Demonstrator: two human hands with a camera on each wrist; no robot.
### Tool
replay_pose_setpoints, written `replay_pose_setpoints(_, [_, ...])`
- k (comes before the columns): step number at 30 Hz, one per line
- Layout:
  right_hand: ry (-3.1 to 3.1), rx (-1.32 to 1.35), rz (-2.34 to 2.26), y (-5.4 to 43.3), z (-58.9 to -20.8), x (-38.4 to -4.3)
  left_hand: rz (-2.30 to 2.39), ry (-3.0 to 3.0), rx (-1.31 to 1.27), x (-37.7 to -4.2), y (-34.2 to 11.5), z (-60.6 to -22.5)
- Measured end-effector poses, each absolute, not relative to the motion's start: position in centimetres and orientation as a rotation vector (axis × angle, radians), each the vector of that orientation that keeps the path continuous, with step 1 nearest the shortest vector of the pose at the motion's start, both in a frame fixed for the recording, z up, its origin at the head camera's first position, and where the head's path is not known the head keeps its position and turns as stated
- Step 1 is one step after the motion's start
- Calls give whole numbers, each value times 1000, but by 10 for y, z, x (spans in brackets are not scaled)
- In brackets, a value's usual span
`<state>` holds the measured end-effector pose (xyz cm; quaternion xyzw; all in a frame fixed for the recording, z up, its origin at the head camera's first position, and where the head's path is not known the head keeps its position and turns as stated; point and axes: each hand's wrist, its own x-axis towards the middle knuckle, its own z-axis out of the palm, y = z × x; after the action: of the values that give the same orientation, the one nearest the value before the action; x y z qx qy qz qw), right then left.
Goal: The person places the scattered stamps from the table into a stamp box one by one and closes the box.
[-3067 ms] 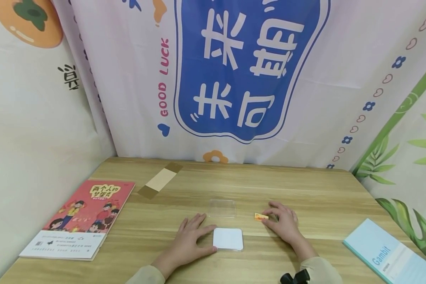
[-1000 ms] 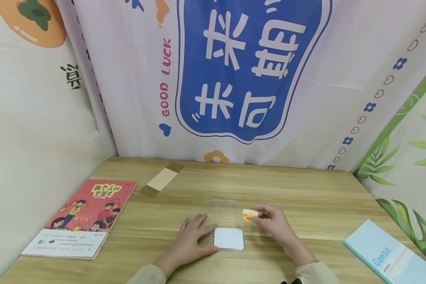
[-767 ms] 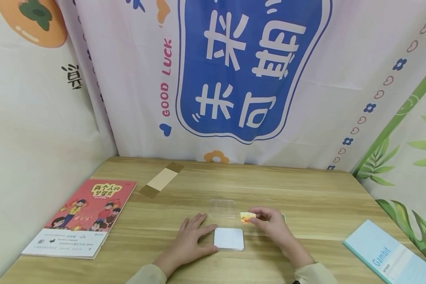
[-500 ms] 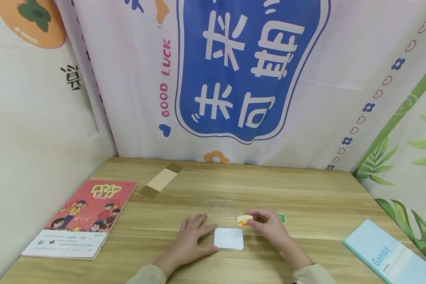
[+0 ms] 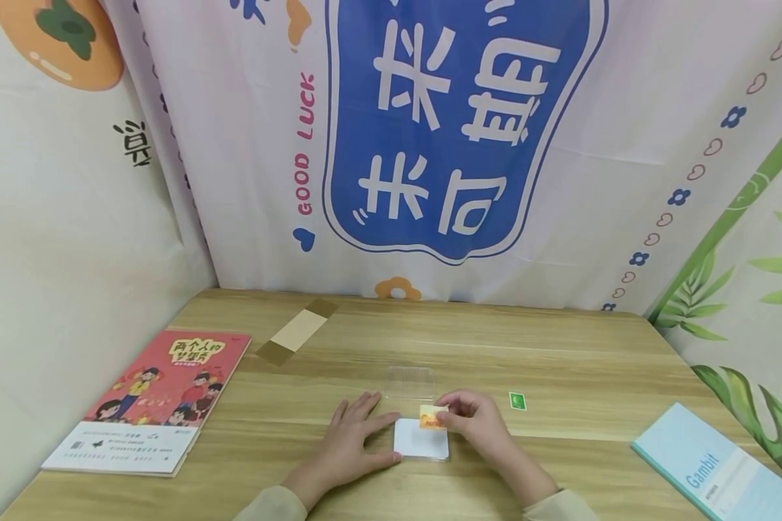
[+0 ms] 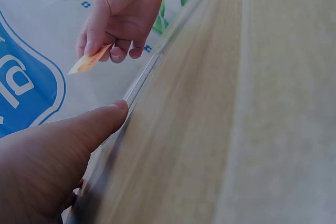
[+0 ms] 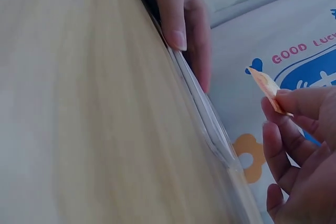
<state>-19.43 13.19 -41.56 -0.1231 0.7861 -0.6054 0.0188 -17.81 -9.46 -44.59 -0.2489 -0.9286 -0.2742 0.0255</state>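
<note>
My right hand (image 5: 478, 427) pinches a small orange-and-yellow paper piece (image 5: 433, 417) between thumb and fingertips. In the head view it overlaps the far right part of a white rectangle (image 5: 417, 443) in a shallow clear plastic case. The right wrist view shows the paper piece (image 7: 268, 87) raised above the case and tilted. My left hand (image 5: 343, 446) rests on the table with fingers spread, its thumb and index finger touching the case's left edge. In the left wrist view, the left thumb (image 6: 100, 121) lies against that edge. Just behind the case lies a clear plastic lid (image 5: 409, 382).
A small green, white-edged paper piece (image 5: 518, 401) lies to the right of the hands. A red picture book (image 5: 163, 391) is at the left and a light blue notebook (image 5: 723, 463) at the right. A beige-and-brown strip (image 5: 297, 331) lies toward the back.
My right hand has carried the orange-and-yellow paper leftward and nearer, from beside the lid to over the white rectangle. The green paper piece has come into view. My left hand has stayed in place.
</note>
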Motion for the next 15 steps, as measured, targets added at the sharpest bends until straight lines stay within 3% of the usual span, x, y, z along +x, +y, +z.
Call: replay_pose_setpoints(15, [2493,-493,-1773,111,-436,-191,-858,-2874,-764,-177,-93,-444])
